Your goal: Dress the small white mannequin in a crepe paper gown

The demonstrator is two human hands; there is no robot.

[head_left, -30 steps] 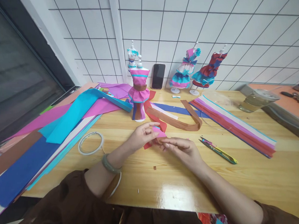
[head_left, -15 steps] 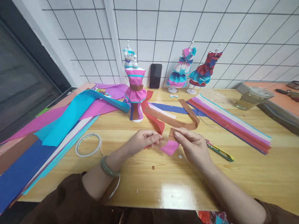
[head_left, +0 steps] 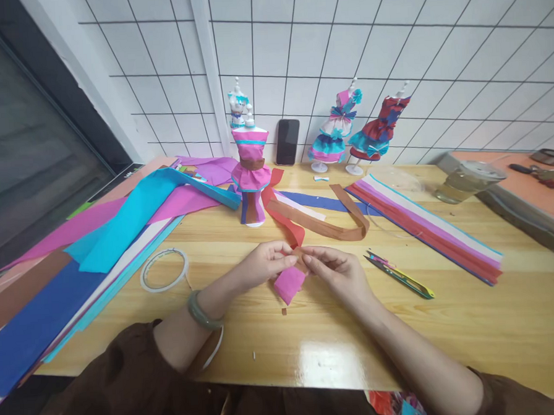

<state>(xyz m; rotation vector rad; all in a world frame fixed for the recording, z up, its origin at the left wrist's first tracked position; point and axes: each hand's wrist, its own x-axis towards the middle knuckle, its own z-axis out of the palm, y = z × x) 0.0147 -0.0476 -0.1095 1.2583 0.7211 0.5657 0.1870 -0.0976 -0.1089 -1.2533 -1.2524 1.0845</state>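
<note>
My left hand (head_left: 267, 262) and my right hand (head_left: 338, 272) meet over the table, thumb and fingers of each closed in a pinch. Between their fingertips is a small piece of brown crepe paper (head_left: 301, 260). Just beneath it shows a pink paper piece (head_left: 289, 285); whether the two are joined I cannot tell. Behind my hands stands a small dress form (head_left: 250, 153) in a pink paper dress with a brown waistband. A red paper strip (head_left: 293, 228) and a curled brown strip (head_left: 324, 226) lie close beyond my fingers.
A tape roll (head_left: 164, 270) lies left, beside stacked coloured paper (head_left: 120, 234). Tweezers and a yellow-green cutter (head_left: 408, 283) lie right of my hand. Striped paper strips (head_left: 431, 230), a cup (head_left: 468, 182), a phone (head_left: 287, 142) and other dressed forms (head_left: 373, 131) stand or lie farther back.
My right hand has moved left to meet my left hand, bringing the brown piece along. The pink piece has shifted left too. More of the cutter and tweezers shows.
</note>
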